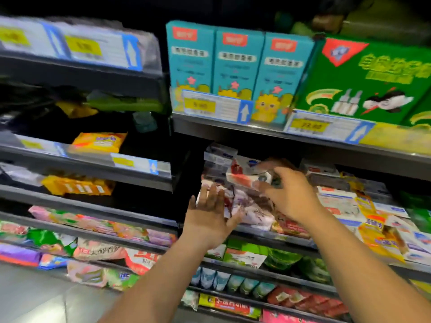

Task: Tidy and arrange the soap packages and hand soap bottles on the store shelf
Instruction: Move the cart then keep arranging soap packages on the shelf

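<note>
My right hand grips a white and red soap package, held just above a pile of pale pink and purple soap packages on the middle shelf. My left hand has its fingers straight and its palm pressed against the left side of that pile. More soap boxes, white, blue and yellow, lie jumbled to the right on the same shelf. Behind the held package, white boxes are stacked. The view is blurred.
Above, teal boxes and a green box stand on the upper shelf with price tags. Lower shelves hold green packs and red packets. A left shelf unit holds yellow packages and pink bags.
</note>
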The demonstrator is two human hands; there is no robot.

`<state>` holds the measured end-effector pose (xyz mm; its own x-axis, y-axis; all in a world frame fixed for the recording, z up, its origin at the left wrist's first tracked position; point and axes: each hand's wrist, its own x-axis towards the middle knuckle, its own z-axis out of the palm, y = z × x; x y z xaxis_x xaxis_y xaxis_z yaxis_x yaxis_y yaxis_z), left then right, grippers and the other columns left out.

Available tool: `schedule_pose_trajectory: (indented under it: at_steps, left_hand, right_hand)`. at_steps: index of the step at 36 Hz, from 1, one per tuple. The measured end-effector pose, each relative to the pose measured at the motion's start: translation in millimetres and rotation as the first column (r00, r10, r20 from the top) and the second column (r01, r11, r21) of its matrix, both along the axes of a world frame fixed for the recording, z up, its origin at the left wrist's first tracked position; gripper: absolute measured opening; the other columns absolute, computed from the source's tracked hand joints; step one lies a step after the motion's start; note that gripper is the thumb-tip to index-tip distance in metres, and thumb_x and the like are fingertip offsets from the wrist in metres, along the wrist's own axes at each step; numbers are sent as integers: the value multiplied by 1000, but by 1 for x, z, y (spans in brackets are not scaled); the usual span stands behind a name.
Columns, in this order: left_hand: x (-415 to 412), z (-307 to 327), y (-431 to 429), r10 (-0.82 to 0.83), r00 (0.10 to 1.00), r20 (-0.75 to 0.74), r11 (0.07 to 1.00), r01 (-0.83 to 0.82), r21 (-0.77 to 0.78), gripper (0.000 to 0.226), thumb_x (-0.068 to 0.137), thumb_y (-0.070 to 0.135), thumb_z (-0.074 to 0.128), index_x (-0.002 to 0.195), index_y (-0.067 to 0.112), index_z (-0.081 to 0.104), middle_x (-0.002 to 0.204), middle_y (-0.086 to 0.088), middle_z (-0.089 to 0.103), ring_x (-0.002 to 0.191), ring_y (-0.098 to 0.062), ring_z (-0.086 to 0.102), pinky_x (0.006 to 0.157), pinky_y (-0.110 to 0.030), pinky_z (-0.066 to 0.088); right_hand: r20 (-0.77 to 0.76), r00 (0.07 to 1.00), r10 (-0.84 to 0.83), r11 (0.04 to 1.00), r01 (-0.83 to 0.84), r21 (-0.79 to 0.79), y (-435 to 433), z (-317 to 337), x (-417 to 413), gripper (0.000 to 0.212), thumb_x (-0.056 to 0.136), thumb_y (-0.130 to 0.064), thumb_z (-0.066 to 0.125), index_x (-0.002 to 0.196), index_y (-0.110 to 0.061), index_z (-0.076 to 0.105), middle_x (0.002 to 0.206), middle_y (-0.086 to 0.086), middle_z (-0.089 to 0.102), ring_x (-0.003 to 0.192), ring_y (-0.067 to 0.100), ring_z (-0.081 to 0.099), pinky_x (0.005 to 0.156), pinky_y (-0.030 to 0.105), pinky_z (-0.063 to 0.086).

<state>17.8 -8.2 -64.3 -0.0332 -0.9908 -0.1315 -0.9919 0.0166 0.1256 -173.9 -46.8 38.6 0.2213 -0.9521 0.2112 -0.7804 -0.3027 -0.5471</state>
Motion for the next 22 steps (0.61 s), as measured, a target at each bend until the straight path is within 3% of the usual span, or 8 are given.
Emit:
schedule_pose_trajectory:
  at_steps: [2,5,7,10,13,16,18,22]
  left_hand:
    - [1,1,-2,-8,1000,-17,1000,8,4,95,87,81,11,159,20,1,167,-1,-9,153,-23,-10,121,-48,4]
    - [1,1,-4,-34,992,-119,999,34,-5,118,67,90,-17,159,19,0,166,-5,-13,152,-26,-14,121,-53,-6]
    - [3,2,-5,-36,996,-80,999,38,24,133,53,92,-29,159,18,4,167,-5,-10,153,-27,-11,120,-53,-2]
    - [4,6,-6,-30,999,-15,998,31,58,116,68,89,-14,158,17,-4,165,-2,-18,151,-26,-18,120,-52,1]
    - [3,14,-4,-32,999,-13,993,34,112,101,83,85,5,158,18,-9,164,-3,-22,150,-26,-22,120,-53,-1]
    - [3,17,-4,-39,999,-4,989,39,142,106,74,85,-7,157,20,-13,163,-3,-25,150,-26,-22,121,-53,-3]
    - [4,17,-4,-55,998,-11,989,56,136,110,66,83,-13,157,20,-16,162,-3,-28,150,-26,-23,121,-53,-3]
    - [5,20,-3,-70,997,-16,986,71,151,114,61,82,-17,156,19,-17,161,-4,-30,150,-28,-23,121,-53,-2]
  right_hand:
    - [1,1000,13,999,-13,40,-11,-1,16,36,88,-46,69,119,-28,69,114,4,70,108,26,63,92,42,51]
    - [-142,989,35,996,-24,82,-31,-4,35,40,91,-53,60,120,-27,64,118,10,68,109,31,62,91,41,51]
    - [-222,974,44,994,-20,112,-44,-7,45,42,94,-56,55,128,-33,57,118,9,67,107,30,61,90,39,50]
    - [-231,972,40,979,8,204,-59,-11,59,44,95,-59,49,130,-33,55,116,3,67,104,27,62,84,34,49]
    - [-203,979,27,995,-6,102,-73,-16,70,37,93,-55,58,125,-38,57,109,3,68,99,29,65,72,27,42]
    - [-284,952,118,993,-112,35,-80,-24,78,37,95,-46,58,131,-44,53,134,-2,59,120,27,56,92,33,44]
    - [-380,908,177,984,-163,69,-83,-37,81,31,97,-45,54,128,-45,56,145,-7,48,134,25,45,109,47,35]
    - [-459,879,129,990,-84,117,-87,-38,85,24,96,-39,56,119,-46,62,155,-8,33,146,26,21,116,62,11]
